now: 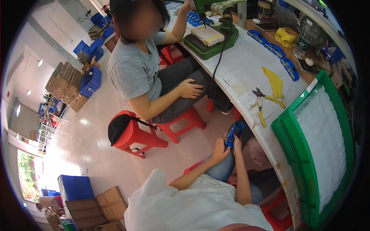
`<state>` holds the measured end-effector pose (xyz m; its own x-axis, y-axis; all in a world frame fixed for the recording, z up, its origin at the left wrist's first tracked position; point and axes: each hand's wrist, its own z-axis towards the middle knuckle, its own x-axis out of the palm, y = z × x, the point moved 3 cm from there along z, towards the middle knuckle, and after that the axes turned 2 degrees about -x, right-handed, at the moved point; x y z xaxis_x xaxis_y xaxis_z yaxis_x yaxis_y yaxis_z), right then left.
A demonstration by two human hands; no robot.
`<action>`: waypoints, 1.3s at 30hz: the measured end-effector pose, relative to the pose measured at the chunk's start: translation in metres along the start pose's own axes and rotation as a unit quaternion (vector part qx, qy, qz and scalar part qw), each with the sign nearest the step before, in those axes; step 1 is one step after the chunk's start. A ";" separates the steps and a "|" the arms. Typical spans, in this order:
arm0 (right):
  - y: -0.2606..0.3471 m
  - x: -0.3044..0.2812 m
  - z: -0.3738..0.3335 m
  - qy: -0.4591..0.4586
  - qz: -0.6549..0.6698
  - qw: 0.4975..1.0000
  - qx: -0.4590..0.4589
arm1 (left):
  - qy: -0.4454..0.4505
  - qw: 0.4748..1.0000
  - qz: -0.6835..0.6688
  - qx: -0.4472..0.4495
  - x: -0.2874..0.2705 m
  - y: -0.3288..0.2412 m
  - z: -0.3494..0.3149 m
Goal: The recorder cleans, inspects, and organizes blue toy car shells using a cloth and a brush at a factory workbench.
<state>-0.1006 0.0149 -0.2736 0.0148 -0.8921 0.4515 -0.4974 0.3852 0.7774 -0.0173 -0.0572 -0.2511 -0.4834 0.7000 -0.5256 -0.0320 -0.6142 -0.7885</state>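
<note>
In my lap, below the table's edge, I hold a blue plastic toy car body (232, 135) with darker details along one side. My left hand (221, 151) grips it from the left, fingers curled against it. My right hand (237, 144) closes on its right side. Small details of the part are too small to make out. On the table to the right lie pliers (266, 101) with yellow handles, jaws apart, beside a yellow cloth (274, 81). Further back, a row of similar blue car bodies (274, 51) runs along the table.
A green crate (295, 154) lined with clear plastic stands at the right table edge. Left of me a co-worker in a grey shirt (133, 71) sits at a green press (211, 45). A red stool (129, 136) bears a black bag. Cardboard boxes (111, 204) lie lower left.
</note>
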 end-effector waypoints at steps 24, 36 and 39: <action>-0.006 -0.016 0.009 0.050 0.012 0.999 0.007 | 0.051 0.999 0.016 -0.001 0.003 -0.004 0.004; -0.015 -0.025 0.014 0.041 0.003 0.999 0.001 | 0.059 0.998 0.017 -0.004 0.003 -0.005 0.004; -0.014 -0.025 0.014 0.016 0.001 1.000 -0.002 | 0.060 0.998 0.013 -0.001 0.004 -0.005 0.004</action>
<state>-0.1058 0.0281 -0.3022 0.0424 -0.8832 0.4671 -0.4942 0.3878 0.7781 -0.0227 -0.0529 -0.2479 -0.3755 0.7227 -0.5802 -0.0182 -0.6317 -0.7750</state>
